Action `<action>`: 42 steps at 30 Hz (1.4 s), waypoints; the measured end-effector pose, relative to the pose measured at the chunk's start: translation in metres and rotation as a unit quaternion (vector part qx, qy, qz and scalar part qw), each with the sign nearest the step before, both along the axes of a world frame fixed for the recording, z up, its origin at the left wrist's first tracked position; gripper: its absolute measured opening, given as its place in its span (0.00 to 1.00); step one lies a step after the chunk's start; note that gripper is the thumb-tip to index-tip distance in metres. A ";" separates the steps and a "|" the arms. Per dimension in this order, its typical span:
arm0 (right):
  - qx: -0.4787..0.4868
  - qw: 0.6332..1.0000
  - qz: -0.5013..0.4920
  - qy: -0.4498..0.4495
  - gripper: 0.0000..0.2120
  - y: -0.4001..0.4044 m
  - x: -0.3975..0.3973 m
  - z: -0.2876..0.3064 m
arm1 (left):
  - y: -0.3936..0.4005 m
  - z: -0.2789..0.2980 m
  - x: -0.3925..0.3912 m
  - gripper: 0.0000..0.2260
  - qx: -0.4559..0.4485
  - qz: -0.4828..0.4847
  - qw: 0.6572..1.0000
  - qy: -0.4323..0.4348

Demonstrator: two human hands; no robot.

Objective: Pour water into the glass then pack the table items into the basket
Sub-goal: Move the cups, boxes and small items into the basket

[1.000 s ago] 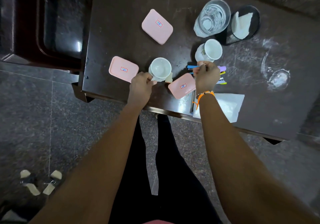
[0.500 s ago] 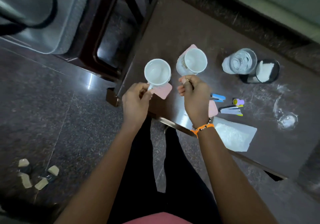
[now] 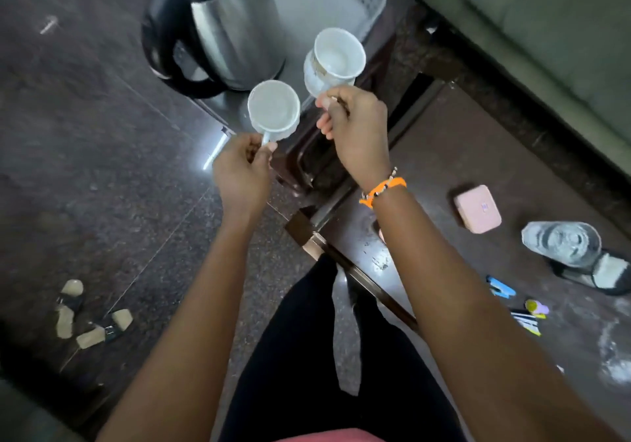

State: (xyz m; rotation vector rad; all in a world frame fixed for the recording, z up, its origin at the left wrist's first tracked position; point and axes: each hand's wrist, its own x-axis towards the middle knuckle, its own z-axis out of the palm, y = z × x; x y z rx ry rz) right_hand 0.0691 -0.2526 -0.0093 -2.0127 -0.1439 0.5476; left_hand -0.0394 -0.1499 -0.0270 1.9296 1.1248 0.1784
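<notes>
My left hand (image 3: 244,172) grips the handle of a white cup (image 3: 273,110), held upright off the table's left end. My right hand (image 3: 355,134) holds a second white cup (image 3: 336,57) by its handle, a little higher and further away. Both cups hang over the near edge of a grey perforated basket (image 3: 362,1) that stands on a dark side stool. A steel kettle (image 3: 222,28) with a black handle stands in the basket. The glass of water (image 3: 561,243) stays on the dark table (image 3: 426,253) at the right.
On the table lie a pink box (image 3: 477,208), a black mesh holder with tissue (image 3: 604,274), and several small coloured pens and clips (image 3: 519,305). A green sofa (image 3: 546,31) runs along the far right. Sandals (image 3: 88,315) lie on the floor at the left.
Both hands lifted the two cups off the table and carried them left, over the basket. My view swung left, so the kettle and basket came into sight.
</notes>
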 end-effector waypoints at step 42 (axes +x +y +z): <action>-0.282 0.942 0.116 -0.137 0.17 0.026 0.006 -0.048 | -0.039 -0.030 0.001 0.04 -0.023 -0.118 0.989 0.091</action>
